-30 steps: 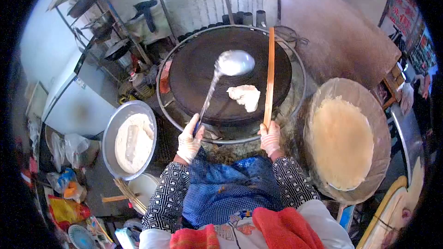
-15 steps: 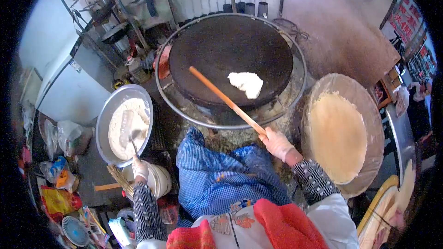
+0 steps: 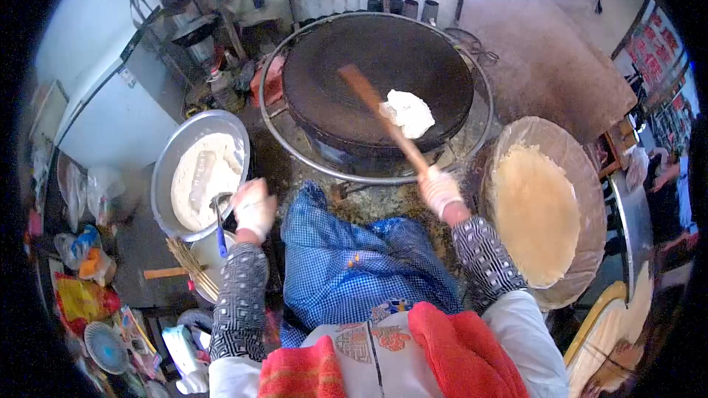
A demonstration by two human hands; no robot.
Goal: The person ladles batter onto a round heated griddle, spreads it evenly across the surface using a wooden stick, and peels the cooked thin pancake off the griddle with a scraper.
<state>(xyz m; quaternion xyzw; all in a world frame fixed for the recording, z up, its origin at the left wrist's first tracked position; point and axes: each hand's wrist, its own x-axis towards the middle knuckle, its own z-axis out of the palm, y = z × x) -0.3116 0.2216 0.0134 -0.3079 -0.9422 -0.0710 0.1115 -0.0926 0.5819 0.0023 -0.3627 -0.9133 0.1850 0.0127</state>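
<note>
My right hand (image 3: pixel 441 190), in a pale glove, is closed around the end of a flat wooden batter spreader (image 3: pixel 361 92). The spreader slants up over the dark round griddle (image 3: pixel 332 66), beside a white lump of batter (image 3: pixel 410 114). My gloved left hand (image 3: pixel 254 210) is blurred by motion, just right of the metal bowl (image 3: pixel 164 210). A blue-handled utensil (image 3: pixel 221 242) leans over the bowl's near rim, apart from my left palm. Pale batter (image 3: pixel 195 180) fills much of the bowl. The left fingers are too smeared to read.
A large round tray lined with plastic (image 3: pixel 594 228) bears thin flatbreads (image 3: pixel 537 214) on the right. A metal ring (image 3: pixel 354 175) surrounds the griddle. Below the bowl stand a white bucket (image 3: pixel 209 252) and a straw brush (image 3: pixel 193 269). A white freezer (image 3: pixel 110 129) is at left.
My left hand has come off the utensil, moving up and right. The spreader has moved right and away from me, closer to the batter lump. The camera view has shifted slightly.
</note>
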